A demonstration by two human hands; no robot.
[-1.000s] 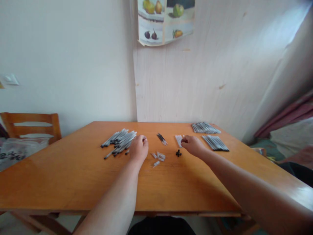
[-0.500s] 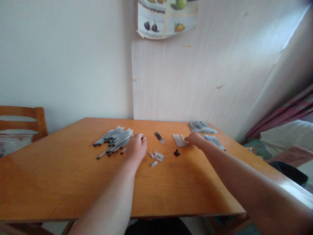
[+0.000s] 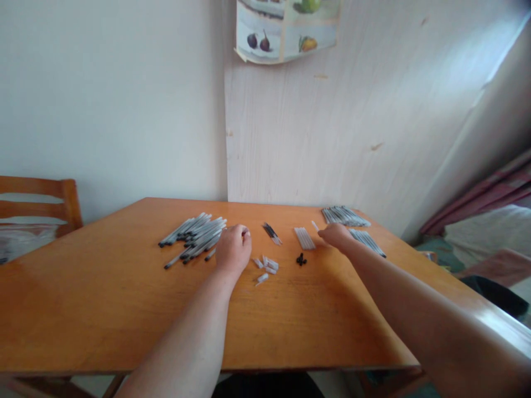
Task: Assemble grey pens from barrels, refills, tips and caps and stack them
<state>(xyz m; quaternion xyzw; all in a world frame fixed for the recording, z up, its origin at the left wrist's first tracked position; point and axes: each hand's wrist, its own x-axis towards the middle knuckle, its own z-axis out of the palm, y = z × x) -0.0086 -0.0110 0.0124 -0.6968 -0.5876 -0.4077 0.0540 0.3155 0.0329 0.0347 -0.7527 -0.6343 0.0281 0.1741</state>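
Note:
Between the fingertips of my right hand (image 3: 335, 236) is a slim whitish pen barrel (image 3: 315, 225), its far end poking out beyond them. Just left of that hand, a row of matching translucent pen barrels (image 3: 304, 238) lies flat. My left hand (image 3: 233, 249) is curled closed above the table, right of a heap of pens with dark ends (image 3: 194, 236); whatever its fingers hold, if anything, is hidden. Dark ink refills (image 3: 271, 232) lie between the hands. Nearer me are several clear pen caps (image 3: 270, 263) and a small cluster of black plugs (image 3: 301, 259).
Two groups of dark-ended pens lie at the right: one at the back (image 3: 345, 216), another (image 3: 367, 242) partly behind my right forearm. The wooden table (image 3: 124, 309) meets the wall at its far edge. A wooden chair (image 3: 68, 204) stands at the left.
My right hand has moved rightward from the row of barrels, taking one barrel away from it. My left hand stays curled in nearly the same place. The view has tilted slightly down.

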